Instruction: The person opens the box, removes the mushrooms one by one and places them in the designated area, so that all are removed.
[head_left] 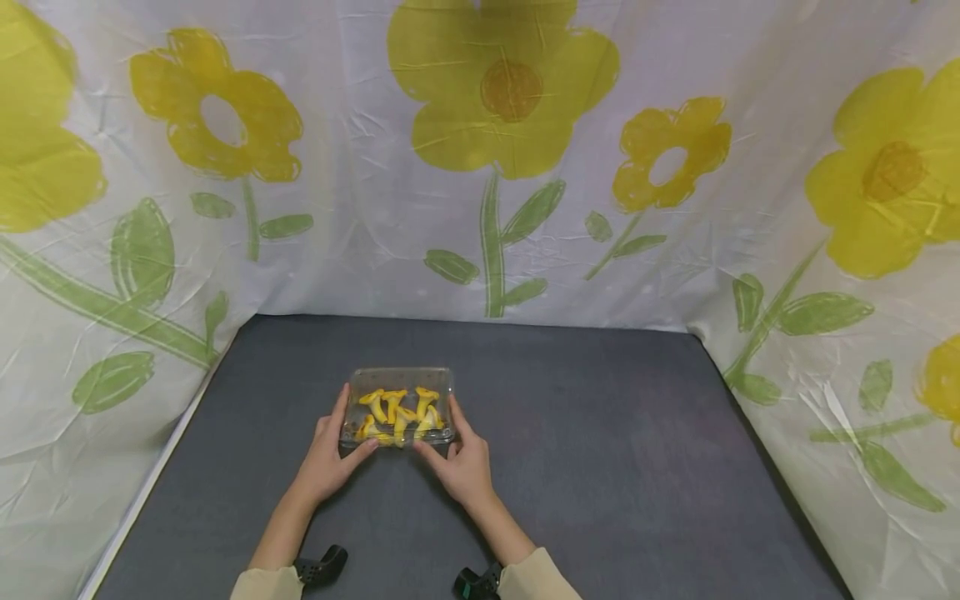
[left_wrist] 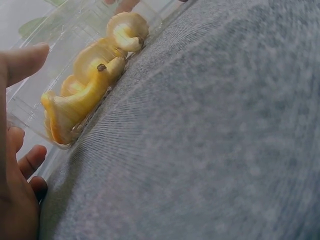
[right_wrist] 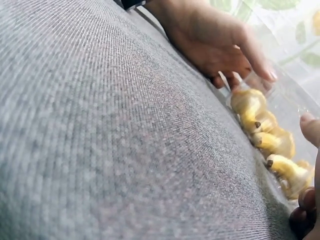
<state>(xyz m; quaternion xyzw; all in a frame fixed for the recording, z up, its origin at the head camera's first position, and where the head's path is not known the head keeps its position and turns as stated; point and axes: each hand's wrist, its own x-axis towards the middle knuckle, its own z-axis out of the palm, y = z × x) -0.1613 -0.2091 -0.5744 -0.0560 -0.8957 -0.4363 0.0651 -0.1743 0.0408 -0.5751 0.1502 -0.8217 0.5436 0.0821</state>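
Observation:
A clear plastic container (head_left: 401, 372) of yellow mushrooms (head_left: 397, 412) sits on the grey table (head_left: 600, 450), left of centre. My left hand (head_left: 351, 428) grips its near left corner, thumb along the front edge and fingers up the side. My right hand (head_left: 448, 432) grips the near right corner the same way. In the left wrist view the mushrooms (left_wrist: 85, 85) press against the clear wall (left_wrist: 27, 107), with my left hand (left_wrist: 17, 165) beside it. The right wrist view shows the mushrooms (right_wrist: 265, 132) in a row, my left hand (right_wrist: 215, 45) beyond them and my right thumb (right_wrist: 311, 127) at the edge.
A flower-printed white cloth (head_left: 495, 167) hangs behind and along both sides of the table. The table's left edge (head_left: 150, 492) shows a pale border. Black wrist cameras (head_left: 322, 567) sit on both forearms near the bottom of the head view.

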